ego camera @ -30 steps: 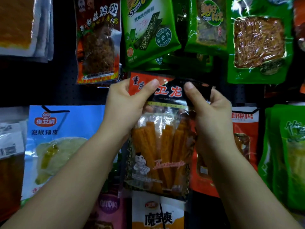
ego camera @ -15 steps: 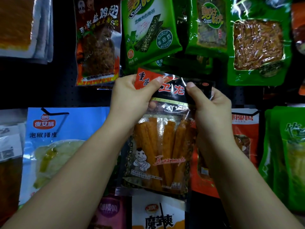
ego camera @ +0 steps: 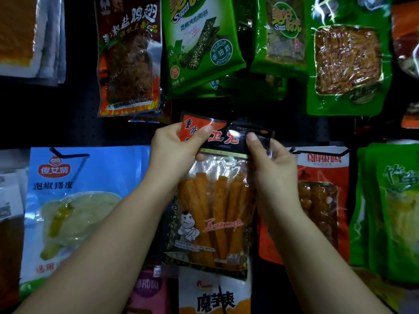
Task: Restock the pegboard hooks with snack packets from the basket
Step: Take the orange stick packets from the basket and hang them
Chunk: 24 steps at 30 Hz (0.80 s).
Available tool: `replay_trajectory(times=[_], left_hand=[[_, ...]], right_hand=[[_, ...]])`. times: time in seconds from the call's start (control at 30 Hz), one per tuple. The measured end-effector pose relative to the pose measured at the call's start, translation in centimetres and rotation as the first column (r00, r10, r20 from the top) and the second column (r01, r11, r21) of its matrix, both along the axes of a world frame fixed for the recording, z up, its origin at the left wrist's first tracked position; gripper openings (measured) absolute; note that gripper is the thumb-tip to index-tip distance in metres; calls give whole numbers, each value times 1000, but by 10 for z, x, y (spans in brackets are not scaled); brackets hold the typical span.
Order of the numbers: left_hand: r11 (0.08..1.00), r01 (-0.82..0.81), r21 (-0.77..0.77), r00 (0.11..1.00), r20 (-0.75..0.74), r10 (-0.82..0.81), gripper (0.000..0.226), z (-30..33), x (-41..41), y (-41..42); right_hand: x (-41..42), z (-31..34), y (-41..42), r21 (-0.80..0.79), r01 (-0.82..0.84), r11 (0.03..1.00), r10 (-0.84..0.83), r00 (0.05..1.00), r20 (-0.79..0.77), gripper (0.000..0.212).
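Note:
A clear-fronted snack packet (ego camera: 215, 218) with orange sticks and a black and red header hangs upright in front of the dark pegboard (ego camera: 74, 114), in the middle of the view. My left hand (ego camera: 174, 152) pinches the header's left corner between thumb and fingers. On the header's right corner, my right hand (ego camera: 269, 162) grips with the thumb in front. The header sits just below the green packets of the upper row. No hook shows behind the header, and no basket is in view.
Hanging packets crowd the board: a red-brown one (ego camera: 129, 55) and green ones (ego camera: 201, 41) above, a blue one (ego camera: 70, 200) left, an orange-red one (ego camera: 317, 200) and green ones (ego camera: 394, 211) right, a white one (ego camera: 215, 298) below. Bare pegboard shows at middle left.
Both hands have lifted the packet a little up the board. Its red left corner has come out from behind my left hand.

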<state>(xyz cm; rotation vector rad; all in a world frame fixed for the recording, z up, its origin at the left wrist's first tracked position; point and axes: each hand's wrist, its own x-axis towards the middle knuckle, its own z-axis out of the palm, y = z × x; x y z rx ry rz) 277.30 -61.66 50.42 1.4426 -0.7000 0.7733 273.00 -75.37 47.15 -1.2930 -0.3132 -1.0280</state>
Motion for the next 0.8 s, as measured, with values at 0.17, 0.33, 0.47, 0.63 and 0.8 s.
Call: replay_trajectory(times=[0.17, 0.33, 0.47, 0.63, 0.8], left_hand=[[999, 42, -28, 997, -70, -44, 3, -29, 13, 1], [997, -77, -2, 988, -135, 76, 23, -45, 28, -1], [992, -121, 27, 975, -182, 124, 33, -41, 48, -6], [988, -156, 7, 954, -257, 153, 30, -42, 73, -9], [971, -236, -46, 958, -180, 224, 21, -61, 72, -12]], right_hand=[[4, -32, -9, -3, 5, 1000, -5, 995, -103, 46], [24, -37, -11, 18, -3, 1000, 6, 986, -166, 44], [48, -33, -14, 5, 48, 999, -46, 977, -209, 55], [77, -34, -19, -121, 205, 971, -231, 932, -280, 50], [85, -51, -23, -97, 209, 973, -228, 940, -254, 33]])
